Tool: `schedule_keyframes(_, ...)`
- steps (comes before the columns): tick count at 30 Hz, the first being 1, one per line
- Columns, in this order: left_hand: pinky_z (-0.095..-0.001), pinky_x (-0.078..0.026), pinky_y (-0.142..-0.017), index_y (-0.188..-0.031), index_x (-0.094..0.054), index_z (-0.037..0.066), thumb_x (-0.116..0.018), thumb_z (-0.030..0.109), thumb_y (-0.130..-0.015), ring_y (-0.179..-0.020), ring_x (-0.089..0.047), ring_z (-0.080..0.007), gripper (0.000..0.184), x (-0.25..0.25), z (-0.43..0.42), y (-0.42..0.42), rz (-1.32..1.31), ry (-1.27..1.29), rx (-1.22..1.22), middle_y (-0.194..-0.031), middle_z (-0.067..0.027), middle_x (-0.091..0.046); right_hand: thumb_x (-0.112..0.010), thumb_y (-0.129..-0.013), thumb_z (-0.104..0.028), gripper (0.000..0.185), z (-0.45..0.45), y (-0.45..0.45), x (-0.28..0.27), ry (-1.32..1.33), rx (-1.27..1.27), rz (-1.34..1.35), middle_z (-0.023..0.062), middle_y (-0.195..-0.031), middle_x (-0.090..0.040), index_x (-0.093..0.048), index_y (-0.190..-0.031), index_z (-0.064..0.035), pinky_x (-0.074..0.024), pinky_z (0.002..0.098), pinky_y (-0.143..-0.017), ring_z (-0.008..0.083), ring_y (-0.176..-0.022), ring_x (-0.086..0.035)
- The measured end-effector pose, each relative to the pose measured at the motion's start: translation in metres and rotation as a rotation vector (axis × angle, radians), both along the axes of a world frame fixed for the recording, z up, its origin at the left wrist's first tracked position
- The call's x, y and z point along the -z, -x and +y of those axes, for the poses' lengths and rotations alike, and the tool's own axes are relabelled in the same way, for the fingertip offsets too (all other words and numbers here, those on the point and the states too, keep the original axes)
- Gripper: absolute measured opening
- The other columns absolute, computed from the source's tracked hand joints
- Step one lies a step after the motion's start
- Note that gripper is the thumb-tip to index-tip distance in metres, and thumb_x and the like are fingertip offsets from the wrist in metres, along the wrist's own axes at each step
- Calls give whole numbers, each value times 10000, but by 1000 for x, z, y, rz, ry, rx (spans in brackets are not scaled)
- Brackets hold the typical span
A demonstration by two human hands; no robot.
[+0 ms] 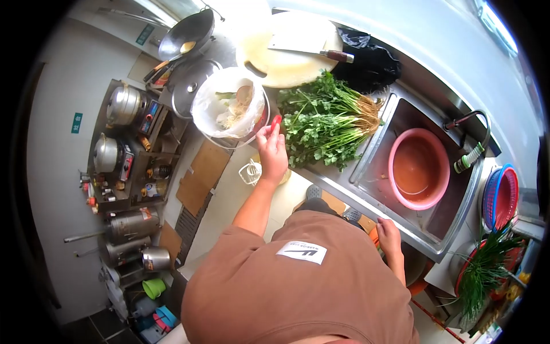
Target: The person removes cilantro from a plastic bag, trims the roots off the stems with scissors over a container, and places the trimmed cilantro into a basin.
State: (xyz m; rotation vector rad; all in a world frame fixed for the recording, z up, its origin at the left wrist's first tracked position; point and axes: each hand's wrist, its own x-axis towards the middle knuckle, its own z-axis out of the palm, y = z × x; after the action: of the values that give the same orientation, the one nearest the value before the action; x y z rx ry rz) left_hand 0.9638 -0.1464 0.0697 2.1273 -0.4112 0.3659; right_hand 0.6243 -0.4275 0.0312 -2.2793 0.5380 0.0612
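My left hand is closed around the red grip of a bucket's wire handle. The bucket stands at the counter's near edge, lined with a white plastic bag that holds food scraps and root trimmings. Just right of this hand lies a big bunch of leafy green herbs, its roots pointing toward the sink. Beside the sink's front edge hangs my right hand, fingers curled, with nothing visible in it.
A pink basin with brownish water sits in the sink under a faucet. A cleaver rests on a round chopping board, near a black plastic bag. Left are a wok and pot shelves. Colanders and long greens stand right.
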Motion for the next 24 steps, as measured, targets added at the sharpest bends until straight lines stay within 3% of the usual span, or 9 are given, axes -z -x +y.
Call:
schedule_keyframes(2,-350,-448,-950,-1298,-576,-34,-564,-15,-937,-1099,-505,-277,362,-20,8,14,7,87,17,-1204,-167,-487,-620,-904,-108,199,6,-31,-13,3,-53,15,177,-1010,-657,-655,-1065,5,-513,392,-818,360,-940,-638)
schedule_keyframes(4,-352,-437,-968,-1304,-572,-33,-555,-41,-933,-1125,-502,-283,372,-41,22,35,4,35,28,-1226,-171,-479,-618,-901,-78,168,18,-68,-30,-43,-142,-127,182,-1001,-658,-653,-1039,12,-516,396,-788,364,-930,-639)
schedule_keyframes(6,-328,-447,-964,-1321,-571,-23,-514,-48,-956,-1138,-484,-213,371,-67,27,56,-28,101,72,-1267,-131,-443,-627,-889,-49,140,40,-109,-55,-108,-213,-245,177,-969,-653,-655,-1012,11,-519,389,-747,357,-902,-640)
schedule_keyframes(10,-341,-440,-989,-1336,-552,-38,-498,-16,-978,-1179,-472,-218,363,-116,33,91,8,106,106,-1297,-140,-427,-665,-851,-29,187,90,-179,-100,-191,-384,-550,149,-939,-642,-644,-1037,-15,-519,383,-721,337,-858,-632)
schedule_keyframes(13,-374,-411,-1060,-1321,-550,-67,-477,134,-1034,-1265,-443,-237,358,-135,36,98,-4,197,150,-1339,-130,-398,-701,-828,-42,256,115,-210,-118,-138,-319,-653,143,-967,-642,-629,-1073,-27,-520,396,-729,340,-874,-629)
schedule_keyframes(14,-374,-411,-1060,-1321,-550,-67,-477,134,-1034,-1265,-443,-237,358,-136,35,96,8,204,173,-1339,-130,-398,-720,-818,-61,282,120,-215,-122,-110,-304,-701,143,-977,-640,-625,-1081,-28,-520,401,-736,341,-885,-626)
schedule_keyframes(17,-444,-402,-1116,-1324,-541,-53,-450,156,-1048,-1310,-425,-228,358,-132,25,88,252,628,316,-1388,-82,-356,-759,-792,-85,339,130,-213,-121,-41,-234,-700,139,-964,-628,-619,-1095,-26,-513,402,-726,322,-863,-616)
schedule_keyframes(20,-437,-404,-1113,-1338,-533,-42,-449,165,-1050,-1291,-448,-222,364,-126,11,83,358,736,416,-1385,-78,-361,-768,-771,-64,350,130,-205,-116,59,-121,-685,139,-932,-599,-606,-1080,-30,-499,404,-701,312,-824,-595)
schedule_keyframes(24,-433,-405,-1116,-1345,-534,-22,-437,163,-1053,-1274,-466,-210,359,-122,-9,85,451,773,523,-1386,-79,-362,-730,-767,-6,372,108,-189,-104,242,40,-728,171,-1023,-589,-534,-1081,-38,-504,392,-704,350,-854,-591)
